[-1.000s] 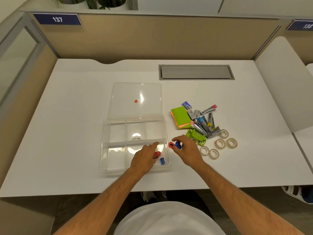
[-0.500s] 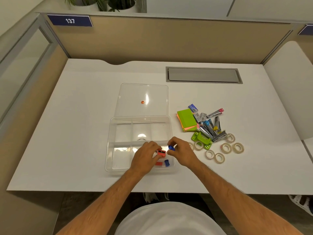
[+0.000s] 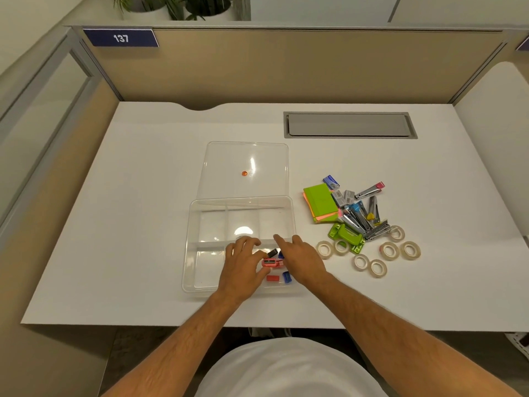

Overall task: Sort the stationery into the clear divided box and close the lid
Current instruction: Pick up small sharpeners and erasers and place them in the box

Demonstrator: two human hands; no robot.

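The clear divided box (image 3: 200, 242) stands open at the desk's middle, with its lid (image 3: 246, 159) lying flat just behind it. Both hands are over the near right compartment. My left hand (image 3: 242, 266) pinches a pink sharpener (image 3: 272, 263) between thumb and forefinger. My right hand (image 3: 300, 260) hovers beside it with fingers stretched out, holding nothing. A black sharpener (image 3: 273, 252) and a blue one (image 3: 281, 255) lie between the hands. Nearer me in the same compartment lie a red piece (image 3: 272, 278) and another blue sharpener (image 3: 286, 277).
Right of the box lie green and orange sticky notes (image 3: 320, 203), staple boxes (image 3: 331, 181), several nail clippers (image 3: 363, 216), a green hole punch (image 3: 346, 237) and several tape rolls (image 3: 389, 250). A grey cable hatch (image 3: 349, 124) sits at the back, beneath the partition wall.
My right hand brought small sharpeners from the desk over the box's rim and opened; they now lie in the near right compartment. My left hand stayed in that compartment by the pink sharpener.
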